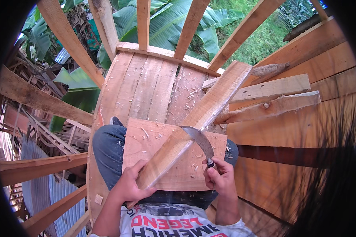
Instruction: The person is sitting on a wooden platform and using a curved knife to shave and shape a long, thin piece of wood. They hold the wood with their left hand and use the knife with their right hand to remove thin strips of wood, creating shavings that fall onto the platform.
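My left hand (133, 185) is wrapped round the near end of a long wooden plank (209, 104). The plank slants away to the upper right, across a square wooden board (136, 140) on my lap. In my right hand (220, 175) is a sickle (205, 143), gripped by its short dark handle. Its curved blade arcs up and left, with the tip over the plank near its middle. Pale shavings stick along the plank's right edge by the blade. More shavings and chips lie on the square board.
Shavings are strewn over the plank floor (146, 87) ahead. Rough timber pieces (273, 93) lie at the right beside a wooden wall (273, 130). Slanting wooden bars (43, 94) rise along the left and far edges, with banana leaves (158, 25) beyond. A small wood block (99, 199) rests at lower left.
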Tool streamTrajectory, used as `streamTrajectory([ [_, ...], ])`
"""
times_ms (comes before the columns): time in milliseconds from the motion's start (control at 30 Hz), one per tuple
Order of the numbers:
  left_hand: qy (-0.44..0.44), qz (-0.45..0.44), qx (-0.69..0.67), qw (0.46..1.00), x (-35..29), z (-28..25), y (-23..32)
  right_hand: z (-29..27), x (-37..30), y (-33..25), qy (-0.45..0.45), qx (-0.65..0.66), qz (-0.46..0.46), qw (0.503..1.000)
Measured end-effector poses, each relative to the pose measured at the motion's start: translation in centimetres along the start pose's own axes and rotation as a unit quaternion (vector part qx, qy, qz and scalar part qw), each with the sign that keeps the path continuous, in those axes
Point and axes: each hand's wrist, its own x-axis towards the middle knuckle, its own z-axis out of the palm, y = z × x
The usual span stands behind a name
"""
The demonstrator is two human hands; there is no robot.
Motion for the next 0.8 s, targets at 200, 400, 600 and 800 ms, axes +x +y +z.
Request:
streamTrajectory([
  [200, 0.003, 0.005, 0.019, 1.0, -0.2, -0.1, 0.0, -1.2, 0.3, -0.4, -0.012, -0.007, 0.002, 1.0],
  [400, -0.005, 0.012, 0.007, 1.0, 0.4, 0.0, -0.1, 0.2, 0.2, 0.6, 0.001, 0.002, -0.012, 1.0],
  [600, 0.004, 0.024, 0.024, 0.999, 0.4, 0.0, 0.4, 0.9, 0.5, 0.0, -0.024, -0.003, 0.01, 1.0],
  [800, 0.0, 0.02, 0.035, 0.999, 0.5, 0.1, 0.6, -0.7, 0.7, -0.2, 0.017, 0.036, 0.0, 0.999],
])
